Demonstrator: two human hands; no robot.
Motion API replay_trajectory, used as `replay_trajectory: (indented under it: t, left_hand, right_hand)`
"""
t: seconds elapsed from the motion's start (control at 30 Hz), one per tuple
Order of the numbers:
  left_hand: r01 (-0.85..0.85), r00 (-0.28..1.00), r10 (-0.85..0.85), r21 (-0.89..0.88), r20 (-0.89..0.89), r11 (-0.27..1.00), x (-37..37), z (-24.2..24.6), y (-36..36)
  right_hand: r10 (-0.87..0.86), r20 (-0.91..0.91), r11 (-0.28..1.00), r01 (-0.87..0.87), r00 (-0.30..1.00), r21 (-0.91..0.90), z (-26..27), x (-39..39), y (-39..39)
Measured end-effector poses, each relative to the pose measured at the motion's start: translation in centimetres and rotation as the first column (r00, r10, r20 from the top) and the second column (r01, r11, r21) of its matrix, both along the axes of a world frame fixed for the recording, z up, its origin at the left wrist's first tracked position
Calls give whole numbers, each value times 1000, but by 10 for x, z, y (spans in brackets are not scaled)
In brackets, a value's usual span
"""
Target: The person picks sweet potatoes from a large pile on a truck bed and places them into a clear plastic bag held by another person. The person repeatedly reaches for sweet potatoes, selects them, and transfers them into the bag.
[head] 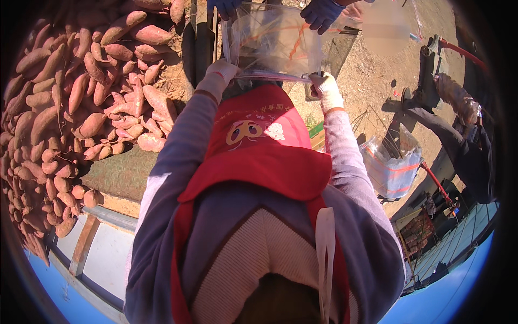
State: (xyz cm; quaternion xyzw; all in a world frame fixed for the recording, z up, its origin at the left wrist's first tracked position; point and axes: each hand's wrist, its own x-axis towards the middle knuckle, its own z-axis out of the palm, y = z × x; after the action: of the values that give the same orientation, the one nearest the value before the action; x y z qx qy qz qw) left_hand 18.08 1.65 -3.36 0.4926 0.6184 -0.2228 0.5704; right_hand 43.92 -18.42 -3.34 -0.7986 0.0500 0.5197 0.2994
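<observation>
Stretched before me is a large clear plastic bag (pixel 275 36) with orange stripes. My left hand (pixel 223 69), in a pale knit glove, grips its near rim at the left corner. At the near right corner, my right hand (pixel 323 83), gloved alike, holds the same rim. Two blue-gloved hands of another person are at the far side: one hand (pixel 223 7) at the far left edge, the other hand (pixel 321 15) at the far right edge. Glare and folds in the plastic obscure what is inside. My red apron (pixel 259 121) hangs just below the bag.
A big heap of sweet potatoes (pixel 81 93) lies to my left, beside a green textured metal surface (pixel 121 170). On the ground at right stands a clear striped bag (pixel 391 166) holding plastic. A red-handled metal frame (pixel 433 60) is beyond it.
</observation>
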Motion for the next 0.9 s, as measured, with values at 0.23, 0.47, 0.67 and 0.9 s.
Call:
replay_trajectory:
  t: [0.23, 0.47, 0.67, 0.9]
  left_hand:
    - [-478, 852, 521, -332, 49, 813, -14, -1, -19]
    - [-449, 854, 518, -437, 47, 779, 2, -7, -10]
    - [-423, 888, 459, -331, 36, 844, 15, -19, -8]
    - [-394, 902, 431, -377, 15, 838, 17, -22, -7]
  right_hand:
    - [-195, -273, 979, 203, 942, 2, 3, -2, -4]
    - [-152, -290, 988, 138, 945, -70, -9, 11, 18]
    - [-161, -306, 987, 156, 938, -42, -20, 14, 24]
    - [-61, -338, 998, 46, 939, -53, -42, 23, 17]
